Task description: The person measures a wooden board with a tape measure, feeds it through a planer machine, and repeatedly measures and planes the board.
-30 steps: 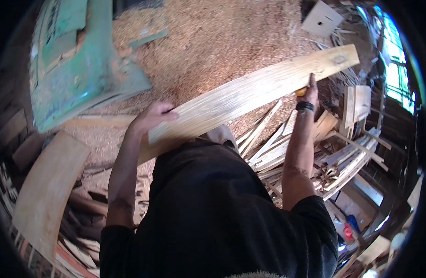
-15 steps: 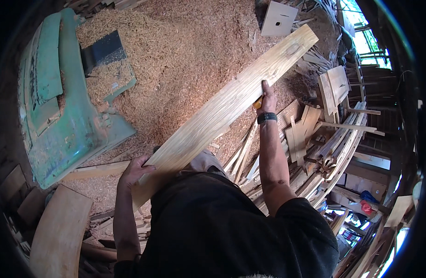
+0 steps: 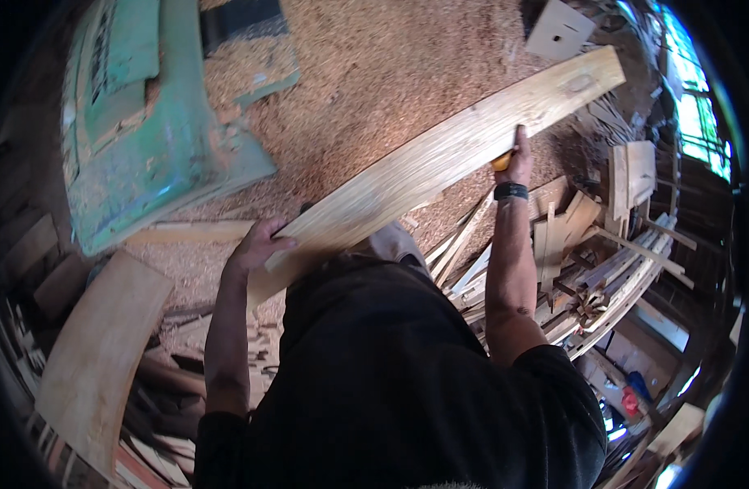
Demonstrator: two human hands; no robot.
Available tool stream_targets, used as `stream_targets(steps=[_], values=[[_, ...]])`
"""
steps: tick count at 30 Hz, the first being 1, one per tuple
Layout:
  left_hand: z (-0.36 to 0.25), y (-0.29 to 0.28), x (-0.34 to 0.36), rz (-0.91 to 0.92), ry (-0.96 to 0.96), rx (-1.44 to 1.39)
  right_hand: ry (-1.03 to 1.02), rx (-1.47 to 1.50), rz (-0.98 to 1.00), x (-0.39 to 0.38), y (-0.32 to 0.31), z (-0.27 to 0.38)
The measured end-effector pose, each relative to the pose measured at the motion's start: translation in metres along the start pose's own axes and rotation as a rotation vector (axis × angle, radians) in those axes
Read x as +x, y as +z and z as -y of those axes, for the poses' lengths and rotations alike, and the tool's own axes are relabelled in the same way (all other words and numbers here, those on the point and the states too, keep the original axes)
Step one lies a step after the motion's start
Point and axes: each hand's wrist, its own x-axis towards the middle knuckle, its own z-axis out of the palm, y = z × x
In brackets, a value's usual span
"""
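Observation:
A long, pale plank (image 3: 423, 167) slants across in front of me, rising from lower left to upper right. My left hand (image 3: 263, 243) grips it toward its lower end, thumb over the face. My right hand (image 3: 517, 155) holds its near edge toward the far end, a finger or thumb on the face. A small yellow object (image 3: 500, 161), partly hidden under the plank, is in that same hand; I cannot make out what it is. The plank's lower end reaches my dark clothing.
Wood shavings (image 3: 366, 90) cover the floor. A battered green panel (image 3: 166, 175) lies at upper left, a curved sheet of wood (image 3: 105, 350) at lower left, piled boards and strips (image 3: 619, 285) at right. A square board with a hole (image 3: 566, 24) sits at upper right.
The plank tilted steeper half a second ago and now slants flatter again, higher and farther right in the picture. The surroundings have shifted as my head moved. Both hands keep their grip.

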Motion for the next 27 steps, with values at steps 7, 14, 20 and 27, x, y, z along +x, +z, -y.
stream_targets(steps=[7,14,20,27], values=[[-0.025,0.009,-0.028,-0.122,0.048,-0.140,0.008,0.082,-0.035,-0.005,0.003,-0.010],[-0.050,0.035,-0.069,-0.490,0.023,0.354,-0.038,-0.032,-0.052,0.002,0.023,-0.025],[-0.044,0.040,-0.078,-0.691,0.256,0.648,0.029,-0.049,0.015,0.012,0.026,-0.035],[-0.030,0.035,-0.094,-0.717,0.260,0.608,0.056,0.013,0.059,0.012,0.029,-0.057]])
